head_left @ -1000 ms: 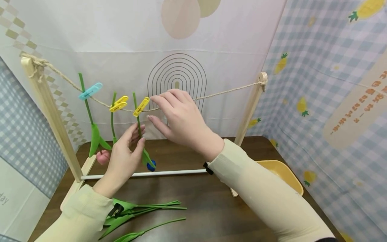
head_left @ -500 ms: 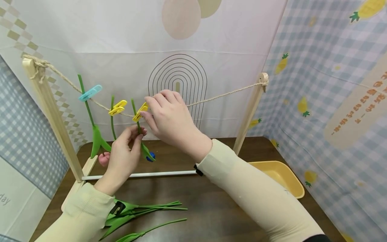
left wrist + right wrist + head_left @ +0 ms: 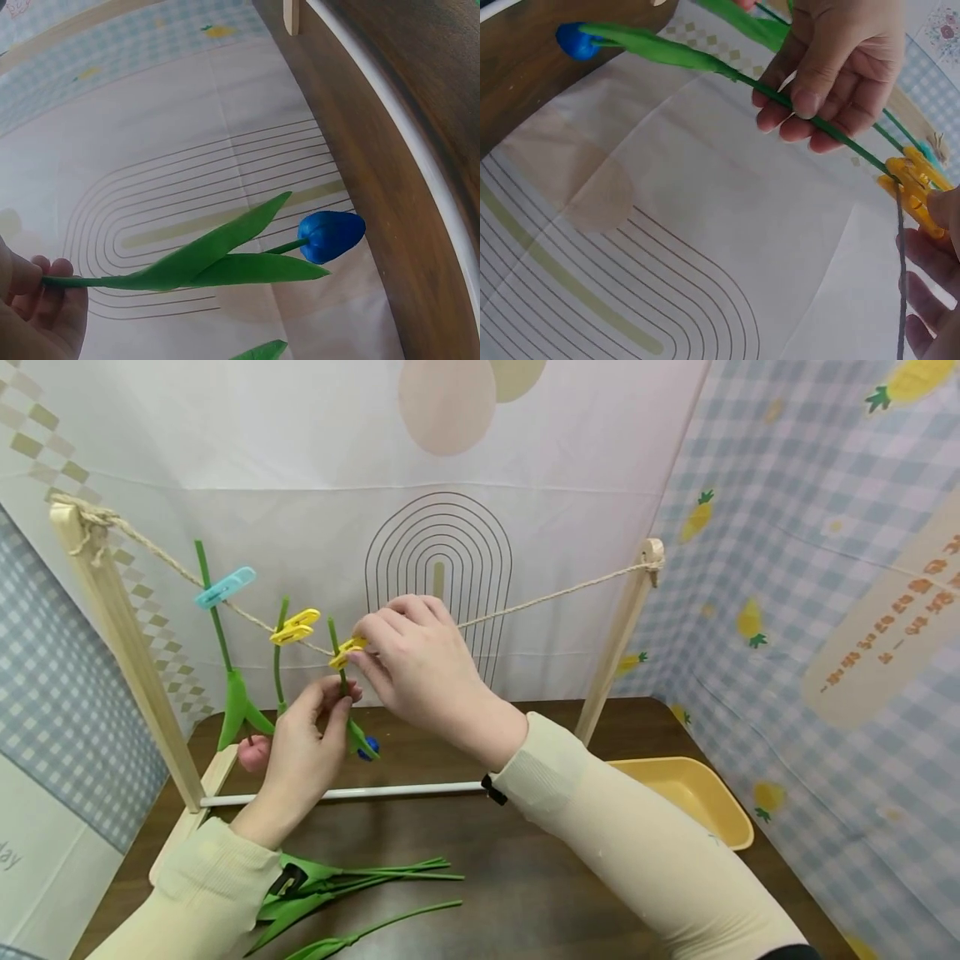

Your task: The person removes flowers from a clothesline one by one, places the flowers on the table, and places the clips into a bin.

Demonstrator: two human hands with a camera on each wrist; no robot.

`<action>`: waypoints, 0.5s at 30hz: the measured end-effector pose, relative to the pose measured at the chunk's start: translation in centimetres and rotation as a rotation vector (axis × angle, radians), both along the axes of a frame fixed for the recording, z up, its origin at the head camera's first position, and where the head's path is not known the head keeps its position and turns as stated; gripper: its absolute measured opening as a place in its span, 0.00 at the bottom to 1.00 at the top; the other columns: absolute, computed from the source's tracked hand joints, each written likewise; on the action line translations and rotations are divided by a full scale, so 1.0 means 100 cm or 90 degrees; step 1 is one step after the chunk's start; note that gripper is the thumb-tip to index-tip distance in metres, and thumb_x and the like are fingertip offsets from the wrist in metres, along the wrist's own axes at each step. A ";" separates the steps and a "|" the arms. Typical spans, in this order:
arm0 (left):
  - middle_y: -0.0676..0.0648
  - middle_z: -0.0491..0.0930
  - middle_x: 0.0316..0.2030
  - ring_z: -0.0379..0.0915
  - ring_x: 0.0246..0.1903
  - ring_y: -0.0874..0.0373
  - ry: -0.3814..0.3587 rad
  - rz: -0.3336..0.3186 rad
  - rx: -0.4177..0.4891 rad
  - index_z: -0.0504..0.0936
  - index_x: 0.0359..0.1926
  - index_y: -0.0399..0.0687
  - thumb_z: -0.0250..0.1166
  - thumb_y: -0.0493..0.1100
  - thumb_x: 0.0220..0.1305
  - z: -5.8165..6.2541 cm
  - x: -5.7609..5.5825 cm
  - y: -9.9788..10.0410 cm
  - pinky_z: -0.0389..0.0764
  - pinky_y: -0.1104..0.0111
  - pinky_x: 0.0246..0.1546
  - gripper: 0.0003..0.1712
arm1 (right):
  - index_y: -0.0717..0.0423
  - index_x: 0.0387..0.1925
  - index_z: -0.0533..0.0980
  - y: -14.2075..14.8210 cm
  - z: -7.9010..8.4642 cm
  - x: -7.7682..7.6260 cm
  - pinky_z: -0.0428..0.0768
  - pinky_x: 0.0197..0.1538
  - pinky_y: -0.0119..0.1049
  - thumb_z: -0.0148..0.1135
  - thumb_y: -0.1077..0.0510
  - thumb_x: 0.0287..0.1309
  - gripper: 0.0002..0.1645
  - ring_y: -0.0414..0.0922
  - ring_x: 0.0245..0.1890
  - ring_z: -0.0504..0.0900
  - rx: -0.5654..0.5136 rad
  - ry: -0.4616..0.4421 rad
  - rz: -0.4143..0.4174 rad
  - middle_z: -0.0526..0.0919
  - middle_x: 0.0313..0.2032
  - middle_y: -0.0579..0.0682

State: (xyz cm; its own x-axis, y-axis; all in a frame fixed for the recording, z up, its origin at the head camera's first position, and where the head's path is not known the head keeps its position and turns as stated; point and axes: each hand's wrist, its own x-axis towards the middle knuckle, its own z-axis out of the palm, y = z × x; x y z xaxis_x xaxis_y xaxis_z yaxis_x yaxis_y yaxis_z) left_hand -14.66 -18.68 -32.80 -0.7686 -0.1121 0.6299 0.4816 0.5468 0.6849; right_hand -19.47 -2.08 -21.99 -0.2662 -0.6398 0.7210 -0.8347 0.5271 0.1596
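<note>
An artificial blue tulip [image 3: 331, 236] hangs head down from the rope [image 3: 555, 597], its stem topped by a yellow clothespin [image 3: 347, 653]. My left hand [image 3: 303, 752] pinches the green stem between thumb and fingers just below the rope. At the clothespin, my right hand [image 3: 423, 664] grips its handle end between thumb and fingertips. In the right wrist view the clothespin [image 3: 911, 187] sits across both stem and rope. To the left, another yellow clothespin [image 3: 295, 627] and a light blue clothespin [image 3: 225, 587] hold two more stems; a pink tulip head [image 3: 254, 752] hangs there.
Wooden posts [image 3: 123, 652] carry the rope, with a white rod [image 3: 412, 790] low between them. Several green-stemmed flowers [image 3: 330, 885] lie on the dark table [image 3: 525, 877] in front. A yellow tray [image 3: 686, 789] stands at the right.
My right hand has moved left and down onto the yellow clothespin and taken hold of it. The clothespin, stem top and rope there sit lower; the blue tulip head has risen slightly.
</note>
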 end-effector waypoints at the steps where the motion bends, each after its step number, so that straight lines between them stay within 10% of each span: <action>1: 0.45 0.83 0.42 0.78 0.44 0.56 0.002 -0.001 0.000 0.77 0.50 0.37 0.57 0.32 0.68 -0.001 0.000 0.000 0.73 0.82 0.44 0.11 | 0.51 0.35 0.79 0.000 0.000 0.001 0.66 0.57 0.40 0.61 0.52 0.64 0.07 0.46 0.46 0.75 -0.001 0.003 0.005 0.82 0.33 0.42; 15: 0.46 0.82 0.41 0.78 0.41 0.56 0.022 -0.015 -0.017 0.77 0.49 0.37 0.57 0.30 0.68 -0.006 0.001 -0.001 0.73 0.81 0.41 0.10 | 0.48 0.27 0.77 0.001 0.003 0.009 0.62 0.60 0.43 0.62 0.53 0.63 0.09 0.44 0.48 0.75 -0.014 0.032 0.029 0.79 0.27 0.39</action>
State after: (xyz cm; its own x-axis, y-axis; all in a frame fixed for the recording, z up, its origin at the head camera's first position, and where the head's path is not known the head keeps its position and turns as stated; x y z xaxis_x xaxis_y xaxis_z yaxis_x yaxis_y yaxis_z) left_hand -14.56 -18.78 -33.43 -0.7486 -0.0768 0.6586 0.5174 0.5535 0.6527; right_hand -18.56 -2.00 -21.72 -0.2004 -0.6338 0.7470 -0.8491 0.4928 0.1903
